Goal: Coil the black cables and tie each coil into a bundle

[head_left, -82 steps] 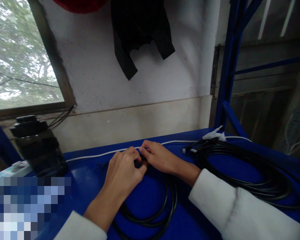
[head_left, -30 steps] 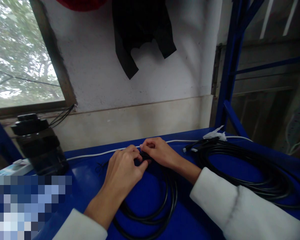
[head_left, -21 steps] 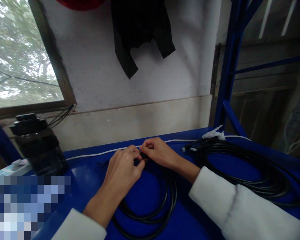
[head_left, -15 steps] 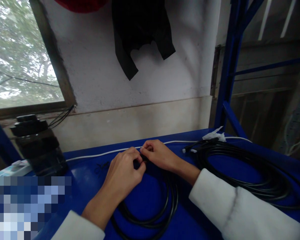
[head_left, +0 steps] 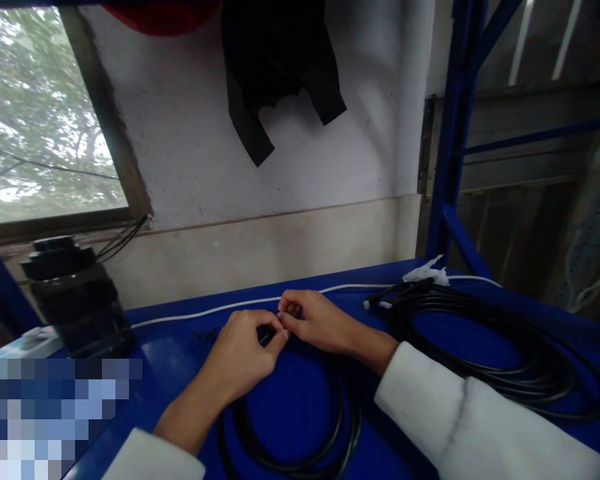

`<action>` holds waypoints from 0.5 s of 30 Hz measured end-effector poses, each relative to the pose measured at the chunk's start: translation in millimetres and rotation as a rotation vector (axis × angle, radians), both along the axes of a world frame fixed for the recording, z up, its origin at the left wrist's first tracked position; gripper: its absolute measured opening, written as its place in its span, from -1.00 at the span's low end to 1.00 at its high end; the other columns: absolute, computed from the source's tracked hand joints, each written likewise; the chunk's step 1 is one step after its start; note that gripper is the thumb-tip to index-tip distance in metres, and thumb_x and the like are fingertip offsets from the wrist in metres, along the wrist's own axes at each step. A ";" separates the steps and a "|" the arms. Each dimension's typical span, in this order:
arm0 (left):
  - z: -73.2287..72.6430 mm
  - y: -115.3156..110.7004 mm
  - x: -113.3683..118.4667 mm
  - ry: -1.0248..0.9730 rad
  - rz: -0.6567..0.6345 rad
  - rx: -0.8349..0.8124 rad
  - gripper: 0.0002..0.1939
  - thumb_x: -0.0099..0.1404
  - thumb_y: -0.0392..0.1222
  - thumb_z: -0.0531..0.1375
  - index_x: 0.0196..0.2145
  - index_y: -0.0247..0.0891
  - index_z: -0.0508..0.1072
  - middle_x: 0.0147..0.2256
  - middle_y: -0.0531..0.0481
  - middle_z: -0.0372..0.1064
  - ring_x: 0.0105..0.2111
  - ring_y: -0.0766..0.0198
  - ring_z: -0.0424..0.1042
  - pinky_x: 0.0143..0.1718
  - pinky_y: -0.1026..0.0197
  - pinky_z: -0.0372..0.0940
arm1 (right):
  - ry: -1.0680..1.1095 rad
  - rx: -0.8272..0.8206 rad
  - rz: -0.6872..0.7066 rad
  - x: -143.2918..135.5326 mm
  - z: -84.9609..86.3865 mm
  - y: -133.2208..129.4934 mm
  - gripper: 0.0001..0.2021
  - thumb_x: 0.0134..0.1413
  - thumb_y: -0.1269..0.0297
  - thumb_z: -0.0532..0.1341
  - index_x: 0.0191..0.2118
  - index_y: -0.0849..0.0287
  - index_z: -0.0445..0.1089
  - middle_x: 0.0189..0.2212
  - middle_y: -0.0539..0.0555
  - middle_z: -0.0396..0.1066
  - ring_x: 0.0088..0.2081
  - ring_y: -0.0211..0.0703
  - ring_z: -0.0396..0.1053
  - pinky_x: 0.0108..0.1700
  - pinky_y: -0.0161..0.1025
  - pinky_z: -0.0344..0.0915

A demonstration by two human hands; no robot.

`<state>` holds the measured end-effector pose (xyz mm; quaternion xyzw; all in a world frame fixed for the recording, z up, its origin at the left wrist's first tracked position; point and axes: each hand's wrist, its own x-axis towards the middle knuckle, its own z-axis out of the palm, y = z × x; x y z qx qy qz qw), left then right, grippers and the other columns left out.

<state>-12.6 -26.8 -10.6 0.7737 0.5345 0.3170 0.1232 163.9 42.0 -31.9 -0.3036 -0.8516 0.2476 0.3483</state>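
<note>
Left hand: back up, fingers curled, thumb meeting forefinger. Right hand: just beside it, fingers bent toward thumb. Left forearm and right forearm converge. Fingertips possibly touching; overlap obscures contact.

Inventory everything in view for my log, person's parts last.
Smaller round cable coil: 1, black, below hands
Larger oval cable coil: 1, black, right
Cable ends: 2, pale-tipped, by larger coil
Crumpled thin scrap: 1, white, beside larger coil
Long cord: 1, white, far table edge
Thin strands: several, black, left of hands
Lidded bottle: 1, translucent dark, left
Power strip: 1, white, beside bottle
Table: 1, blue, under coils
Metal frame: 1, blue, both sides
Window: 1, brown-framed, upper left
Hanging cloth: 1, black, before white wall
Rounded object: 1, red, top
Left hand: 1, bare, pinching smaller coil
Right hand: 1, bare, beside left
Sleeves: 2, white, forearms
</note>
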 end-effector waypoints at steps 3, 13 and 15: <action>2.0 1.7 -0.6 -0.069 0.000 -0.065 -0.84 0.27 -0.17 0.26 -0.43 -0.21 0.59 -0.43 0.02 0.57 -0.42 0.20 0.48 -0.34 0.19 0.22 | 0.001 0.010 0.004 -0.4 -1.4 0.6 -0.90 0.21 0.40 0.20 -0.28 0.20 0.47 -0.41 0.01 0.51 -0.39 -0.24 0.42 -0.36 -0.35 0.23; -0.5 6.0 -8.6 -0.199 -0.081 -0.114 -0.87 0.29 -0.17 0.25 -0.33 -0.23 0.60 -0.38 0.02 0.56 -0.37 0.21 0.47 -0.30 0.21 0.24 | 0.040 -0.029 0.001 -0.5 1.0 -1.6 -0.94 0.19 0.38 0.25 -0.27 0.21 0.49 -0.40 0.00 0.50 -0.38 -0.24 0.40 -0.35 -0.36 0.23; -0.8 6.2 -9.0 -0.200 -0.089 -0.105 -0.86 0.31 -0.18 0.24 -0.32 -0.24 0.60 -0.39 0.02 0.54 -0.38 0.22 0.45 -0.30 0.22 0.23 | 0.047 -0.030 0.005 -0.3 1.3 -2.2 -0.94 0.20 0.38 0.25 -0.28 0.21 0.49 -0.40 0.00 0.50 -0.39 -0.25 0.39 -0.35 -0.36 0.24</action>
